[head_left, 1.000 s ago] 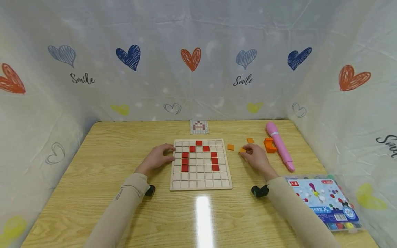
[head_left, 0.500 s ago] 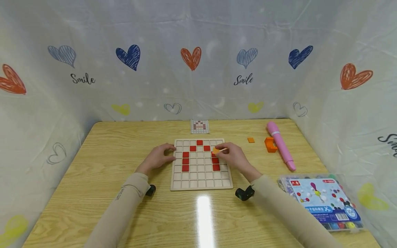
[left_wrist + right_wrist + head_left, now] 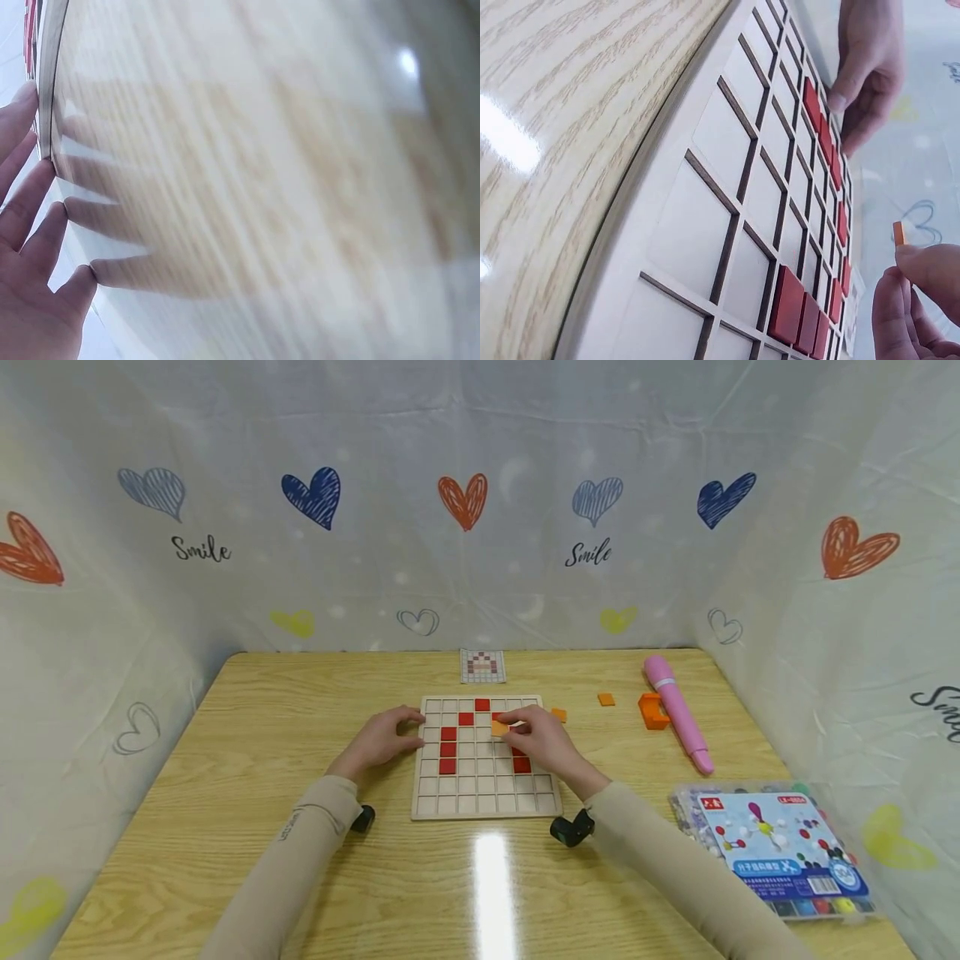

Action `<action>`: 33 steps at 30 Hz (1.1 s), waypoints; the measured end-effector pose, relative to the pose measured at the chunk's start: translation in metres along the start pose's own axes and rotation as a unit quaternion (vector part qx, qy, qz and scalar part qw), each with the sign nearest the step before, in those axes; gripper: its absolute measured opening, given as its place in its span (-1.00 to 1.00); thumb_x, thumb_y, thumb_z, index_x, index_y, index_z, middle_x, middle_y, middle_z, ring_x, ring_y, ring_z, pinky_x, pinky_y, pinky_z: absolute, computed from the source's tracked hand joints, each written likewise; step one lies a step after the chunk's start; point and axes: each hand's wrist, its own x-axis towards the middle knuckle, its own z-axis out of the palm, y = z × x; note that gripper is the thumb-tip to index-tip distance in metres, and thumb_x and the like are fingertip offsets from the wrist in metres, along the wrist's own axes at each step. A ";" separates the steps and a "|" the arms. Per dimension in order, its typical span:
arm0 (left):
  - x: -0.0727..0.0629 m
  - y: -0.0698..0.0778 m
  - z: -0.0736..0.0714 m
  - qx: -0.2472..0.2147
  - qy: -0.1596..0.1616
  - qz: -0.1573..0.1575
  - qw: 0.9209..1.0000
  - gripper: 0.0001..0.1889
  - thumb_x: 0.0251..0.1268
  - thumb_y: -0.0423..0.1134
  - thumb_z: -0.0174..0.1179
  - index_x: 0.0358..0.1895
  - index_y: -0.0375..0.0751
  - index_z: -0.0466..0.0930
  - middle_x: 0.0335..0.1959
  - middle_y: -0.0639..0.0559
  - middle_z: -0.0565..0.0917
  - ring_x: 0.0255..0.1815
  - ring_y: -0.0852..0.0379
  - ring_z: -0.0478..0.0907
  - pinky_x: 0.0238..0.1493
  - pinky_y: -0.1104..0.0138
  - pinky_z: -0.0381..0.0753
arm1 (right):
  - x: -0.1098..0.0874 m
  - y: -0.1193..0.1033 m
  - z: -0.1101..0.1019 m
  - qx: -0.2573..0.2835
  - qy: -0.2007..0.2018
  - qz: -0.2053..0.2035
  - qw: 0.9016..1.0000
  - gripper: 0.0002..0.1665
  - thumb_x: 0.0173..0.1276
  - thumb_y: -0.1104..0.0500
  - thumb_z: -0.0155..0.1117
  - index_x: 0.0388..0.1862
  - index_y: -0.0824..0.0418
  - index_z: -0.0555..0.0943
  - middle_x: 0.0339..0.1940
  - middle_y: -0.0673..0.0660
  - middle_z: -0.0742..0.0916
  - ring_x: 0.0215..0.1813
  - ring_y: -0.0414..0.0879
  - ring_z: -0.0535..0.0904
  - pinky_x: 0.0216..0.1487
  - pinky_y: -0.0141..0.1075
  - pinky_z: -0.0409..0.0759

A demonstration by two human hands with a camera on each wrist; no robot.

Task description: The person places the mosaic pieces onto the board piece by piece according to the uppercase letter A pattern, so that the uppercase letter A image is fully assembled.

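A wooden grid board (image 3: 483,802) lies mid-table, with red square tiles (image 3: 447,750) set in an arch-like pattern. My right hand (image 3: 551,743) pinches an orange square tile (image 3: 499,728) between thumb and fingers above the board's right half. Seen from the right wrist, that orange tile (image 3: 899,233) is edge-on and raised over the grid. On the other side, my left hand (image 3: 381,742) touches the board's left edge with its thumb and fingers spread. In the left wrist view, the left fingers (image 3: 34,195) reach the table and the board's edge.
Two more orange tiles, one beside the board (image 3: 558,716) and one farther right (image 3: 606,699), lie on the table. A pattern card (image 3: 483,667) sits behind the board. Rightward are an orange holder (image 3: 654,712), a pink microphone-shaped stick (image 3: 678,714) and a plastic box of molecule-model parts (image 3: 780,843).
My right hand picked up an orange tile from the right of the board and carried it left over the grid. My left hand stays at the board's edge.
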 end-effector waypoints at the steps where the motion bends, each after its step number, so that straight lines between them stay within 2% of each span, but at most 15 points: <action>1: 0.000 0.000 0.000 0.000 0.000 0.000 1.000 -0.56 0.29 -0.21 0.31 0.20 -0.27 0.54 0.35 -0.20 0.44 0.44 -0.21 0.24 0.47 -0.03 0.17 | 0.000 0.000 0.000 -0.001 -0.001 0.000 1.000 -0.66 0.34 0.19 0.33 0.10 0.10 0.68 0.13 0.13 0.64 -0.01 -0.04 0.65 -0.01 -0.18 0.67; 11: 0.000 -0.002 0.000 0.004 0.003 0.004 1.000 -0.56 0.29 -0.21 0.31 0.20 -0.27 0.54 0.34 -0.20 0.45 0.43 -0.22 0.25 0.46 -0.03 0.18 | 0.000 -0.001 0.000 -0.004 -0.002 0.005 1.000 -0.66 0.34 0.20 0.33 0.10 0.14 0.68 0.14 0.14 0.63 0.01 -0.01 0.65 0.01 -0.16 0.67; 18: 0.000 -0.001 0.000 0.005 0.003 0.004 1.000 -0.56 0.29 -0.22 0.31 0.20 -0.28 0.54 0.34 -0.21 0.45 0.43 -0.22 0.24 0.47 -0.04 0.16 | 0.004 0.002 0.004 -0.021 -0.026 0.008 0.999 -0.68 0.34 0.21 0.32 0.08 0.12 0.68 0.08 0.08 0.66 -0.04 -0.08 0.63 -0.04 -0.22 0.66; 24: -0.001 0.001 -0.001 0.005 0.001 0.005 1.000 -0.57 0.31 -0.23 0.29 0.21 -0.28 0.53 0.33 -0.21 0.45 0.43 -0.22 0.25 0.46 -0.04 0.18 | 0.010 0.000 0.016 -0.046 -0.053 -0.012 0.997 -0.69 0.30 0.22 0.35 0.04 0.19 0.69 -0.03 0.06 0.72 -0.12 -0.14 0.65 -0.06 -0.26 0.65; 33: 0.000 -0.001 -0.001 0.007 -0.001 0.006 1.000 -0.56 0.30 -0.21 0.30 0.20 -0.27 0.54 0.33 -0.21 0.45 0.43 -0.21 0.25 0.46 -0.03 0.18 | 0.017 -0.015 0.034 -0.084 -0.072 -0.041 0.993 -0.75 0.30 0.29 0.34 -0.04 0.27 0.69 -0.10 0.11 0.73 -0.17 -0.10 0.62 -0.05 -0.25 0.63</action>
